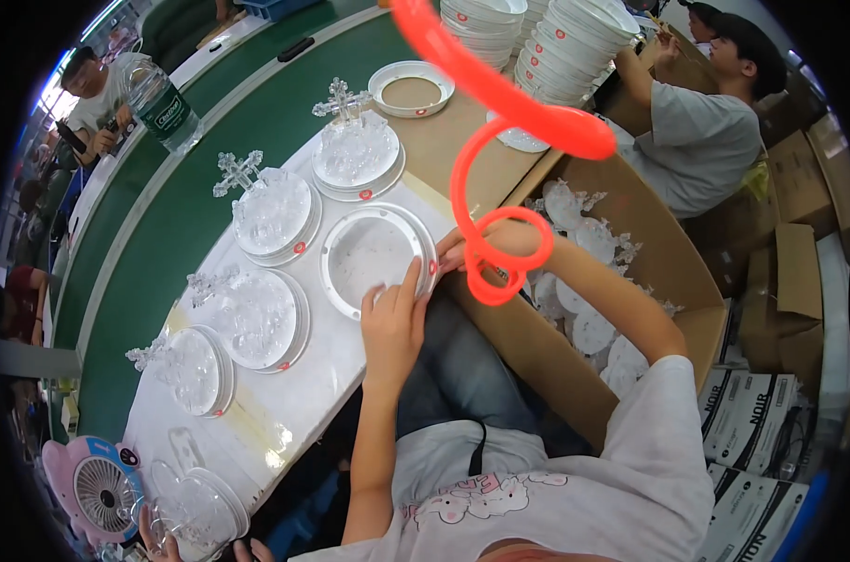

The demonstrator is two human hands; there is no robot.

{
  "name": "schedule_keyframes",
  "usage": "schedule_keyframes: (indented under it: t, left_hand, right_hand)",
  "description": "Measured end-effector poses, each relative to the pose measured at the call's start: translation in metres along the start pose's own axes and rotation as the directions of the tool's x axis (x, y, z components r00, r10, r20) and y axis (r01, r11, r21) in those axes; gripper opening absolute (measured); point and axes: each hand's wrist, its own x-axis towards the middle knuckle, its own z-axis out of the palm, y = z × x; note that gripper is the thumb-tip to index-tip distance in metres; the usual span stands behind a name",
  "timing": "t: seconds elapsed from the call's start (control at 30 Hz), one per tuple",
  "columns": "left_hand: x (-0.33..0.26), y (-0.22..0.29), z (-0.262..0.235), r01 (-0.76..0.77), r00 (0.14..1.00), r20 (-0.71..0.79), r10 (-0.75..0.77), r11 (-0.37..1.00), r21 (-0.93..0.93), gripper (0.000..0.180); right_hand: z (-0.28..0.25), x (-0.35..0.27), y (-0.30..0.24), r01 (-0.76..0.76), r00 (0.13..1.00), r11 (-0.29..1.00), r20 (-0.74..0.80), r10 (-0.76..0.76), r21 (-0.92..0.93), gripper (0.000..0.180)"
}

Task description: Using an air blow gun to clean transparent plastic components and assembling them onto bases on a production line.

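A round white plastic base (329,258) with a raised rim and a pale inner disc rests at the right edge of the white work surface. My left hand (393,323) grips its near rim, fingers lying across the ring. At the base's right side, my right hand (455,251) pinches the edge; a red coiled air hose (505,245) hides part of this hand. Several similar bases carry clear textured pieces with crosses, among them a cross-topped piece (355,155) at the back and another (273,215) left of my hands.
A cardboard box (533,361) of clear cross pieces stands by my right arm. Stacked white bases (575,42) and an open white ring (412,89) lie beyond. Green conveyor (191,192), water bottle (163,108) and pink fan (97,487) are leftward. Another person's hands (158,539) work at lower left.
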Motion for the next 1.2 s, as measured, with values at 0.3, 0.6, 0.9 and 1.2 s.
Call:
schedule_keyframes:
  t: [0.3,0.6,0.9,1.2]
  left_hand:
    - [-0.028,-0.007,-0.047,-0.074,0.97,0.241,0.01,0.963,0.258,0.052]
    - [-0.041,-0.01,-0.042,0.025,0.995,0.091,-0.043,0.98,0.197,0.053]
    - [-0.038,-0.021,-0.038,-0.002,0.997,0.072,-0.005,0.995,0.096,0.051]
    - [-0.036,-0.027,-0.042,-0.004,0.998,0.067,0.005,1.0,-0.015,0.045]
  right_hand:
    - [-0.171,-0.009,-0.061,-0.365,0.061,0.107,-0.138,-0.989,-0.925,0.039]
    - [-0.142,0.021,-0.071,-0.194,0.408,0.656,-0.668,-0.622,-0.729,0.036]
    - [-0.098,0.044,-0.071,-0.051,0.571,0.673,-0.574,-0.586,-0.738,0.039]
    - [-0.084,0.013,-0.06,-0.128,0.579,0.511,-0.483,-0.658,-0.85,0.033]
